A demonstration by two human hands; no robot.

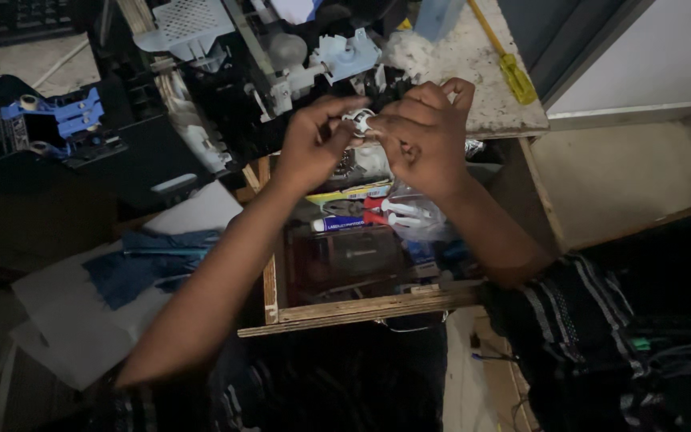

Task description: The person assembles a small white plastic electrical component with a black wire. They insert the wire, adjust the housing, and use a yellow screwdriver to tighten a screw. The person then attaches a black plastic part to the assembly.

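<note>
Head view: both hands meet over an open wooden drawer (361, 308), at the front edge of a cluttered bench (481, 76). Left hand (313, 144) and right hand (421, 140) pinch the same small white plastic part (359, 120) between their fingertips, each gripping one side. The part looks ring-shaped or gear-like; too small to tell more. It is held up in the air, just in front of a stripped-down black machine chassis (225, 96) with white and pale blue plastic pieces on top.

Drawer below the hands holds loose items: a tube with a dark blue label (341, 224), red-handled pliers (381, 210) and a clear plastic bag (429, 220). Contents further back are too dark to make out.

Left of the drawer: a white sheet (65, 312) with a crumpled blue cloth (149, 260) on it. Far left, a black housing with a blue plastic assembly (61, 116). A yellow-handled screwdriver (505, 60) lies on the bench top to the right of the hands, well apart from them. Dark striped sleeve (569, 320) shows on the right arm.
</note>
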